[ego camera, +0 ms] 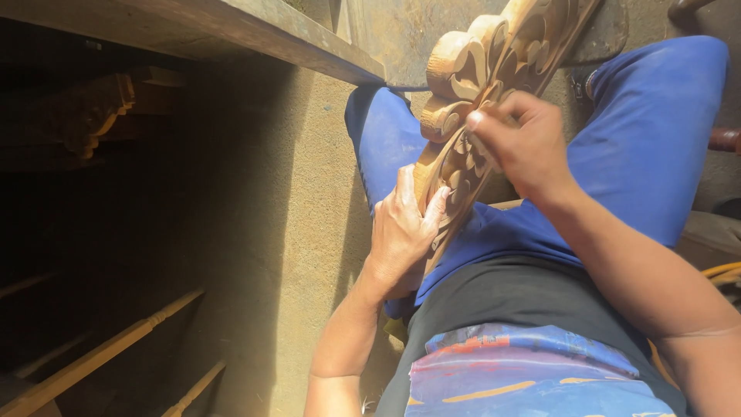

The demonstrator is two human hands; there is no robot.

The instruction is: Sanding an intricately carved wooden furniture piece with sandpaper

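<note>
A long carved wooden panel (494, 54) with scroll and leaf shapes lies slanted across my lap, between my legs in blue trousers (656, 131). My left hand (401, 232) grips its lower edge, with the thumb up against the carving. My right hand (521, 143) is closed on the middle of the panel, fingers pressed into the carved grooves. Whatever small thing it holds there is hidden by the fingers.
A sandy floor (285, 232) spreads to the left of my legs. A dark wooden beam (255, 31) runs along the top left. Carved wood pieces (93, 116) sit in shadow at left. Turned wooden rods (108, 351) lie at bottom left.
</note>
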